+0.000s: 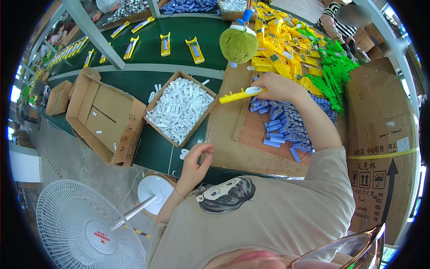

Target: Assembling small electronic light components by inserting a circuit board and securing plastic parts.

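My right hand (278, 88) is closed on one end of a yellow plastic casing (237, 96), held level above the cardboard-covered bench. A white oval piece lies on the casing beside my fingertips. Blue cylindrical battery cells (286, 121), several with thin wires, lie in a heap beneath my right forearm. My left hand (198, 162) is at the bench's near edge, fingers loosely bent and apart, with nothing visible in them. Close by it lie small white pieces (184, 154). A cardboard box (207, 117) full of small white plastic parts stands just beyond my left hand.
Yellow casings (277, 40) and green casings (333, 62) are piled at the back right. A green plush ball (238, 45) hangs in front. Yellow units (195, 50) lie along the green belt (148, 51). A larger carton (96, 117), a fan (92, 228) and a tall carton (380, 134) flank me.
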Demonstrator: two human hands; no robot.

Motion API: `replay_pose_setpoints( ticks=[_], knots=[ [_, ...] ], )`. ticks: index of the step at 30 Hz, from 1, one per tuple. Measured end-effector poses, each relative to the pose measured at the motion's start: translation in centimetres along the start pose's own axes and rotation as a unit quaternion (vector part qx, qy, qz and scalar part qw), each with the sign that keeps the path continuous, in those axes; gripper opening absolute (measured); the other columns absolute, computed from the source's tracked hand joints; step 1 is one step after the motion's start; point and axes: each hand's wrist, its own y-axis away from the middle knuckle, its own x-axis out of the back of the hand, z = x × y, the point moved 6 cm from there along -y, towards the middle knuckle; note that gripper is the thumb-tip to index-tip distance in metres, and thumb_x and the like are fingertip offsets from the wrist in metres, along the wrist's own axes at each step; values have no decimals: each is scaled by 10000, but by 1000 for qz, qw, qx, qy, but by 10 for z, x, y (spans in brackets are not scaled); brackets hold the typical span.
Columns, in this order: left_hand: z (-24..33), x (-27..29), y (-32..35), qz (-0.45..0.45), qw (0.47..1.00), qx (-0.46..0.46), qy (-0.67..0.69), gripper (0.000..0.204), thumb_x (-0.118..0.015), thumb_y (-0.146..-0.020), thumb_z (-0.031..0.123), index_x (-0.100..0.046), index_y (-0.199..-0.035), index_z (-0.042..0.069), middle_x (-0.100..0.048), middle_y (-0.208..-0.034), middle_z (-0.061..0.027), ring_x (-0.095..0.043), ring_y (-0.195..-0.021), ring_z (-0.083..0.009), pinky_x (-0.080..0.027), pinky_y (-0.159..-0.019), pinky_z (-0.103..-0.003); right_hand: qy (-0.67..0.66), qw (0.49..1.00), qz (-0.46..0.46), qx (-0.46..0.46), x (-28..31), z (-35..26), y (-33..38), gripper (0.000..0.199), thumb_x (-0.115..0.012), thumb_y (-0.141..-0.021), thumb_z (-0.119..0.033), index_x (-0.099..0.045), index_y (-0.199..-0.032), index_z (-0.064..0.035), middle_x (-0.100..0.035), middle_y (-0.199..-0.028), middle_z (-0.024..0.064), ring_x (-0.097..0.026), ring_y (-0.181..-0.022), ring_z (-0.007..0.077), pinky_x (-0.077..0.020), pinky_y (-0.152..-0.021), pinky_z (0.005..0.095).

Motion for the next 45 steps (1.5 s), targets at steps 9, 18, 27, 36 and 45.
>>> replay_pose_setpoints(
  ticks=[9,18,27,36,45],
  knots=[
    [46,-9,-31,103,963,-74,236,570,-466,-932,73,-173,-1414,-11,-428,-1322,-183,-451,-1203,-246,-335,-1034,-349,13,923,364,127,-54,-167,44,450,-745,-670,-244,-631,-1074,-83,-588,-931,64,-545,-919,255,-411,-758,414],
    [61,35,-26,159,926,-77,333,437,-237,-976,314,-318,-1323,62,-539,-1164,-195,-577,-912,-212,-498,-821,-358,-417,890,152,104,-111,-158,13,968,-847,-606,-156,-295,-1388,-9,-501,-1260,213,-459,-1228,320,-392,-1005,406],
    [54,36,-25,177,931,-145,284,460,-251,-996,365,-270,-1336,57,-533,-1153,-191,-589,-869,-189,-506,-766,-324,-691,714,-60,92,-179,-171,7,526,-689,-789,10,-476,-1267,-43,-590,-1149,63,-554,-1064,143,-453,-922,303],
    [58,54,-26,209,930,-188,237,521,-386,-983,356,-227,-1394,78,-483,-1232,-179,-553,-990,-231,-477,-868,-377,-628,773,-83,30,-163,-165,19,170,-617,-885,-127,-662,-1007,-16,-658,-823,6,-585,-764,65,-460,-670,216],
    [44,74,-19,169,971,-116,124,410,-367,-962,230,-341,-1289,-16,-566,-1054,-134,-550,-868,-156,-455,-795,-292,-391,886,246,43,-66,-115,62,142,-659,-797,-14,-695,-935,-17,-641,-720,23,-528,-620,65,-424,-584,201]
  ],
)
